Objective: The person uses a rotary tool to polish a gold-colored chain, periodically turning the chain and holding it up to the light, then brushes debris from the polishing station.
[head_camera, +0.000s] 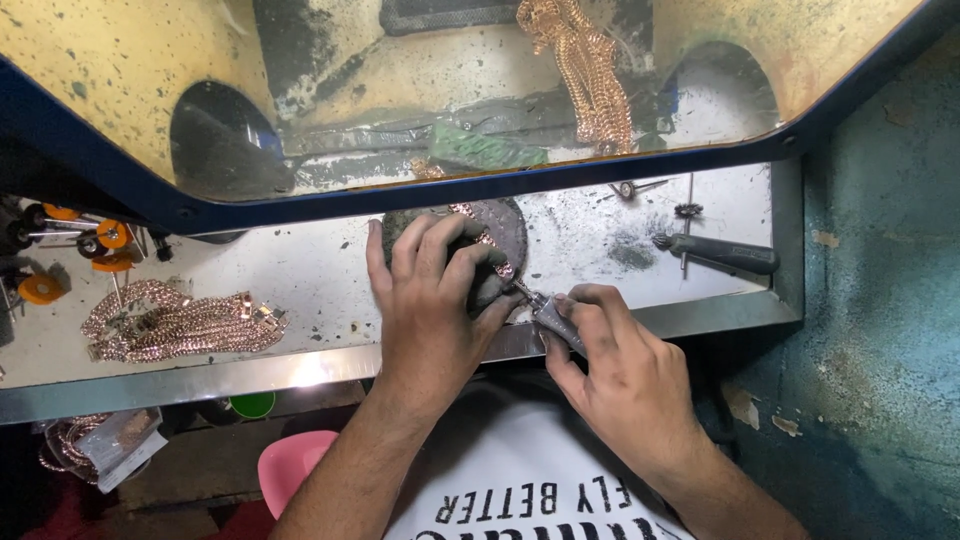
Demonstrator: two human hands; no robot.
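Your left hand point(432, 300) pins the chain point(487, 242) on the pad point(510, 225) at center while your right hand point(620, 365) grips the tool point(548, 312), whose tip could slip into your fingertips.

Chain heap point(180, 325), left of frame: rose-gold, linked pattern. Hanging chain point(585, 70), top centre: same rose-gold. Round pad point(505, 225), frame centre: dark grey, with a copper-pink chain piece point(487, 240) on it. Counter point(310, 275): white, speckled black. Polishing wheels point(100, 245), far left: orange. Handpiece point(722, 252), right: dark grey. Hood frame point(480, 187): blue; its walls yellow, stained black. Shirt point(520, 480): white, black lettering. Bowl point(290, 470), bottom: pink.
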